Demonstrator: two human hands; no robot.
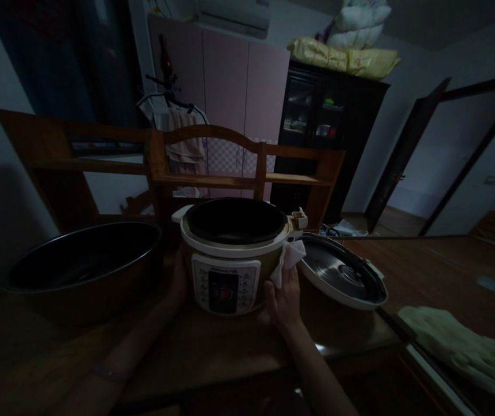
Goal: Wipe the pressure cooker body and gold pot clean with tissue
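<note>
A white and gold-toned electric cooker [225, 283] stands upright on the wooden table, its lid off and its black interior facing up. My left hand [179, 280] is against the cooker's left side, its fingertips partly hidden in the dark. On the right side, my right hand [287, 294] presses a white tissue [291, 257] against the cooker's wall just below the rim. The tissue is crumpled between the fingers and the cooker. A round lid [338, 274] with a shiny metal inside lies tilted to the right of the cooker.
A large dark pot [95, 277] stands left of the cooker. Behind is a wooden shelf rack [212, 180] along the table [225, 355]. At the lower right lies a pale green cloth [459, 341] beyond the table's edge. Clothes on hangers [184, 130] hang farther back.
</note>
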